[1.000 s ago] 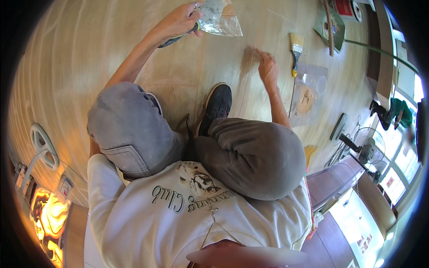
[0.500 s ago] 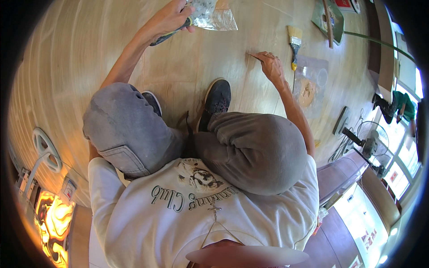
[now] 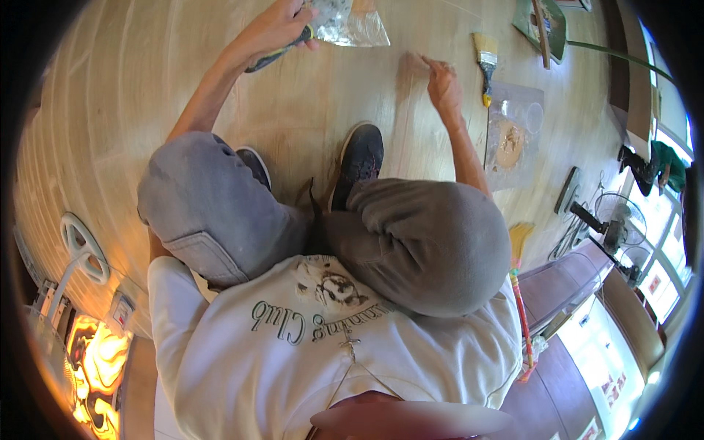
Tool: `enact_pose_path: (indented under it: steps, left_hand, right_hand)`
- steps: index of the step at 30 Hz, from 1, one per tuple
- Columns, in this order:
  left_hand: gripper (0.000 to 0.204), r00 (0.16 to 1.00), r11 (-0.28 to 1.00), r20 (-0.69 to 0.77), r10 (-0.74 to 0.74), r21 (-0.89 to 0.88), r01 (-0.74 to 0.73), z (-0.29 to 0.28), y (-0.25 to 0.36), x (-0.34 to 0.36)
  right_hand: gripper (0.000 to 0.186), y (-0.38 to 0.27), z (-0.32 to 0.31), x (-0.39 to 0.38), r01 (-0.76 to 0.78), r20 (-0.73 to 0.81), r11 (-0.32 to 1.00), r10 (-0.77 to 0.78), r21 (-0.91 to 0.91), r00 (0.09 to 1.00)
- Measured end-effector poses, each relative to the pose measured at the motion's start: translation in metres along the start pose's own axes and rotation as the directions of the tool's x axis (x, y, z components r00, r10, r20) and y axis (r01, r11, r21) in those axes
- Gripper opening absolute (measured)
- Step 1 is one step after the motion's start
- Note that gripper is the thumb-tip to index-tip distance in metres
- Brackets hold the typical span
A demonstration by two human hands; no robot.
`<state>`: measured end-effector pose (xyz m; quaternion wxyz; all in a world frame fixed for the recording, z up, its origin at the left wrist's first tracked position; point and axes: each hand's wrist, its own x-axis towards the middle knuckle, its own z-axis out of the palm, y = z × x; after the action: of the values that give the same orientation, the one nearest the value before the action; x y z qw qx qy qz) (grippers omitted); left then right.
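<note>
Hands: two, both bare. Left hand (image 3: 282,31), upper left of the frame: fingers wrapped around the dark, yellow-trimmed handle of a wide putty knife (image 3: 339,28), its shiny, flaring blade lying at top centre, marked with grey-white smears and a tan patch. Right hand (image 3: 444,84), upper right of centre: fingers curled, the index finger side reaching toward the upper left, close over the floor. The fingertips are blurred; we cannot tell whether they grasp a slim tool or nothing.

Surface: a pale wood-plank floor (image 3: 147,110), its seams bowed, with a duller patch beside the right fingertips.

Right of the right hand we list one flat paintbrush (image 3: 486,67), straw-coloured bristles uppermost, dark handle with yellow tip; just below it, one translucent plastic sheet (image 3: 528,99) bearing a rounded, rough patch of tan filler (image 3: 507,147) and a clear ring-shaped mark.

Upper right: one green dustpan (image 3: 559,37), a brown strip across it.

Lower right: one broom (image 3: 522,240), yellow bristles, red handle.

Right edge: one dark fan (image 3: 614,231) with round wire cage; another person (image 3: 664,165) in a green top, before bright windows.

Lower left: one pale grey ring-shaped base (image 3: 84,249) and one glowing orange panel (image 3: 99,367), veined black.

Centre: grey cloth trousers (image 3: 433,249), dark laced shoes (image 3: 359,158), white printed sweatshirt (image 3: 242,367), cross pendant (image 3: 350,343) on a cord.
</note>
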<state>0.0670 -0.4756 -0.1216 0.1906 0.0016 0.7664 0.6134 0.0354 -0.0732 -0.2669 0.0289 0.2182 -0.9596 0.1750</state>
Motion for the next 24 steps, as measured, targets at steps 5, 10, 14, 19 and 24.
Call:
enact_pose_path:
  steps: [5,10,14,19,24]
  left_hand:
    - [0.034,0.997,0.995,-0.015,0.08,-0.051,-0.081,0.013,0.003,0.002]
    - [0.058,1.0,0.999,-0.011,0.001,0.039,0.0,0.0,-0.013,-0.002]
    - [0.059,0.999,0.999,-0.026,-0.02,0.034,0.021,0.003,-0.006,-0.005]
    - [0.059,0.997,0.997,0.008,-0.078,0.014,0.078,0.012,-0.015,0.001]
    - [0.052,0.987,0.989,0.115,-0.112,-0.086,0.123,0.017,-0.013,-0.003]
  right_hand:
    - [0.036,0.044,0.007,0.068,0.032,0.082,0.993,-0.023,-0.112,0.996]
    - [0.049,0.02,0.006,0.026,0.133,0.168,0.972,-0.101,-0.194,0.981]
    - [0.044,-0.01,-0.018,-0.042,0.062,0.21,0.996,-0.046,-0.069,0.977]
    - [0.034,-0.037,-0.064,-0.045,-0.258,0.26,0.878,0.16,0.404,0.952]
    - [0.032,-0.112,-0.116,-0.017,-0.215,0.046,0.598,0.285,0.772,0.957]
